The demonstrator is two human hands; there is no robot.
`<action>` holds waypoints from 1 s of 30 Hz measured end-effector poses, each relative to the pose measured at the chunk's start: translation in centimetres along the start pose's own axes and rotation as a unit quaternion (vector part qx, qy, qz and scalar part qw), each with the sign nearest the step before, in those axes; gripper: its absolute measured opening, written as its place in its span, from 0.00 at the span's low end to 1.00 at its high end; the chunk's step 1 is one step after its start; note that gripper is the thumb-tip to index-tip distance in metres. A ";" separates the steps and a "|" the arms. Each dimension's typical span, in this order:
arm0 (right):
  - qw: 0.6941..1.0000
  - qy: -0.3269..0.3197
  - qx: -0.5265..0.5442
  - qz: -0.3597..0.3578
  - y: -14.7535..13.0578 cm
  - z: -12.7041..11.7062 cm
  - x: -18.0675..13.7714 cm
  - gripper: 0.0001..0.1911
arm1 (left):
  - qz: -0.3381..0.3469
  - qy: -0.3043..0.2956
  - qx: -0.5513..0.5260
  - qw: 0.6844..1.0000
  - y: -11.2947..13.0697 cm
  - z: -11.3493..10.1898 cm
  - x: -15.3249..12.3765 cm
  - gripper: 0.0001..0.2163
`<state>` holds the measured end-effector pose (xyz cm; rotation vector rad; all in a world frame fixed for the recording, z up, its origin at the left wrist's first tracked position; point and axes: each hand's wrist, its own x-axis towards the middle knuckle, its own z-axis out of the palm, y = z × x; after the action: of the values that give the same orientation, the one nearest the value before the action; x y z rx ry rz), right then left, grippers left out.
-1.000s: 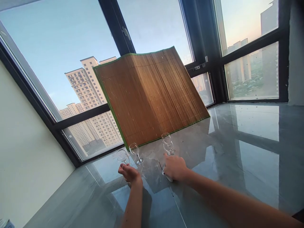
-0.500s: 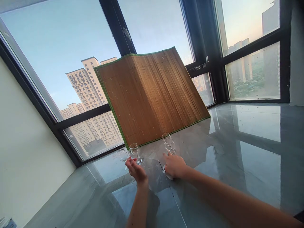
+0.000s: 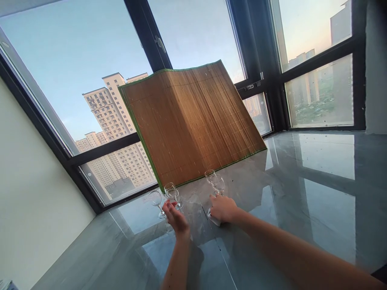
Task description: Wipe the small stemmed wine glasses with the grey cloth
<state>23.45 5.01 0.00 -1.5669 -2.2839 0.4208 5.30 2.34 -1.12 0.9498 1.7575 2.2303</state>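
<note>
Several small clear wine glasses stand on the glossy grey floor [image 3: 302, 193] in front of a bamboo mat [image 3: 190, 121]. My left hand [image 3: 177, 217] reaches to the left group, its fingers curled round the stem of one wine glass [image 3: 174, 195]. Another glass [image 3: 155, 199] stands just to its left. My right hand [image 3: 223, 209] is closed over a white cloth [image 3: 213, 220], pressing it on the floor. Just beyond its fingers stand two more glasses [image 3: 218, 183], one behind the other.
The bamboo mat with a green edge leans against the black window frame [image 3: 102, 149]. Large windows run along the back and the right. A pale wall [image 3: 33, 193] closes the left side. The shiny floor stretches to the right and towards me.
My left hand has moved right and forward, from beside the leftmost glass to the stem of the middle one. The right hand has stayed on the cloth, shifting only slightly.
</note>
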 end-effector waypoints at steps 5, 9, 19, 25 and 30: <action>1.000 0.001 -0.012 -0.009 0.1 -0.1 0.1 0.18 | -0.009 -0.013 0.004 1.000 0.4 0.1 -0.3 0.16; 1.000 0.002 -0.017 -0.015 0.2 -0.2 0.2 0.18 | -0.008 -0.029 0.009 1.000 0.5 0.1 -0.5 0.18; 1.000 0.013 -0.013 -0.019 0.3 -0.1 0.5 0.19 | 0.000 -0.041 0.014 0.999 0.2 0.3 -0.6 0.19; 0.999 0.026 -0.003 -0.034 0.2 0.2 0.5 0.22 | -0.003 -0.041 0.029 0.999 0.2 0.3 -0.7 0.20; 0.999 0.029 0.001 -0.036 0.4 0.3 0.5 0.20 | 0.009 -0.042 0.043 0.998 -0.2 0.4 -0.6 0.21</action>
<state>23.46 5.61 -0.33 -1.4705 -2.2877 0.3547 5.89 2.43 -1.50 1.0657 1.8271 2.1075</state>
